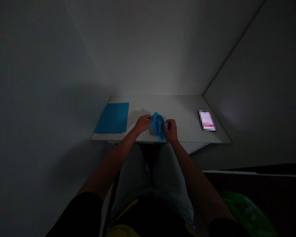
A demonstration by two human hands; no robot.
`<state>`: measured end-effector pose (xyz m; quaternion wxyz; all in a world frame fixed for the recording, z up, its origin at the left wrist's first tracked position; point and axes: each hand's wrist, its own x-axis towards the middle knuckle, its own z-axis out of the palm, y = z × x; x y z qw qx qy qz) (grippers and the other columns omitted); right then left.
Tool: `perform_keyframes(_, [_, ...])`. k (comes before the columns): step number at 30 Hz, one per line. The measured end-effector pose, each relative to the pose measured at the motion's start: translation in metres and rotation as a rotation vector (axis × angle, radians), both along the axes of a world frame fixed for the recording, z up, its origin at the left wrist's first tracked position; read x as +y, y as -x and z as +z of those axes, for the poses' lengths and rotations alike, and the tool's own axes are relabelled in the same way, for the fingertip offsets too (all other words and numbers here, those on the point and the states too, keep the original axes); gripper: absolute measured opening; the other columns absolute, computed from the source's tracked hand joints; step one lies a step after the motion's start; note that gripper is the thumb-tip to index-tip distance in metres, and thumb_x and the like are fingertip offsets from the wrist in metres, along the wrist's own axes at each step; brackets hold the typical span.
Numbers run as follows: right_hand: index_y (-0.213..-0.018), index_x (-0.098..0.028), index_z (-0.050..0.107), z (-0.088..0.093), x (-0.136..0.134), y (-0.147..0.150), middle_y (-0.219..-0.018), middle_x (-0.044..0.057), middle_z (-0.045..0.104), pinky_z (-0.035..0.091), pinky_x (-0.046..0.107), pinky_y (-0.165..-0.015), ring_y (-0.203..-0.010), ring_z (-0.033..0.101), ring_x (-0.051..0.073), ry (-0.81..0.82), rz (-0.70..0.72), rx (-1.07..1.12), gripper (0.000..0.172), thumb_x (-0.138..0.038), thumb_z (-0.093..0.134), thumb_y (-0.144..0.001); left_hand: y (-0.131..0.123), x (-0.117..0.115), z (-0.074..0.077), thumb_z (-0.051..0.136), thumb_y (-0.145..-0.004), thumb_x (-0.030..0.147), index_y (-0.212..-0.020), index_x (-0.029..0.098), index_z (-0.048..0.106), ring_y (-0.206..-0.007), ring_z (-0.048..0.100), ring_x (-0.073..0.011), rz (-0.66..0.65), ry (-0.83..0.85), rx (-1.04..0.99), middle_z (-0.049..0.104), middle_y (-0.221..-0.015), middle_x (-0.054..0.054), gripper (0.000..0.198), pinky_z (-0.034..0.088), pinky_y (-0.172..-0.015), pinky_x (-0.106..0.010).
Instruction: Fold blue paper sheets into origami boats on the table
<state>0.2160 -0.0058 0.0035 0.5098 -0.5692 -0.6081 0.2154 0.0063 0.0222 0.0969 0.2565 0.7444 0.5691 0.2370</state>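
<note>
A folded piece of blue paper [159,124] is held up between my two hands, just above the front of the white table. Its folds stand out at several angles, and one pointed end hangs toward the table's front edge. My left hand [143,123] pinches its left corner between thumb and fingers. On the other side, my right hand [171,129] has its fingers curled against the paper's right edge. At the left of the table lies a stack of flat blue paper sheets [113,118].
The narrow white table [182,113] stands against the back wall, with walls at both sides. A phone with a lit, blurred screen [207,120] lies at the right. Below right, a green plastic object [246,212] rests near the dark floor. My legs are under the front edge.
</note>
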Motion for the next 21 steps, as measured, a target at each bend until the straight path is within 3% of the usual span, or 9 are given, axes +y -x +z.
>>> perform_keyframes(2, [-0.095,-0.024,0.062,0.000,-0.001,0.000,-0.100,0.006,0.060,0.052,0.038,-0.086,-0.092,0.057,0.024,-0.030,0.037,-0.068,0.015,-0.035,0.061,-0.086,-0.002,-0.005,0.003,0.057,-0.101,0.031,-0.098,0.018,0.074,-0.092,0.074,-0.0213,-0.018,0.011,-0.090,0.081,-0.099,-0.006,0.022,0.055,-0.087,-0.030])
perform_keyframes(5, [-0.098,-0.023,0.068,0.003,0.000,0.002,-0.095,0.006,0.061,0.052,0.039,-0.089,-0.092,0.060,0.024,-0.026,0.112,-0.075,0.020,-0.040,0.064,-0.087,-0.008,-0.015,0.003,0.060,-0.097,0.025,-0.097,0.019,0.073,-0.094,0.075,-0.0201,-0.064,0.020,-0.155,0.081,-0.100,-0.005,0.015,0.056,-0.089,-0.030])
perform_keyframes(13, [-0.092,-0.023,0.067,0.023,0.009,0.015,-0.090,0.006,0.070,0.052,0.036,-0.083,-0.084,0.062,0.023,0.150,0.071,-0.025,0.034,-0.057,0.061,-0.090,-0.006,-0.026,0.001,0.059,-0.099,0.030,-0.094,0.021,0.069,-0.089,0.073,-0.0204,-0.125,0.009,-0.063,0.079,-0.094,-0.004,0.014,0.055,-0.085,-0.031])
perform_keyframes(21, [-0.082,-0.027,0.052,0.040,0.010,0.003,-0.079,0.001,0.059,0.054,0.034,-0.080,-0.082,0.060,0.021,0.193,0.186,0.227,0.035,-0.060,0.049,-0.092,0.020,-0.013,-0.011,0.054,-0.104,0.037,-0.094,0.024,0.061,-0.087,0.068,-0.0205,0.186,0.020,-0.014,0.073,-0.090,-0.002,0.018,0.051,-0.082,-0.031])
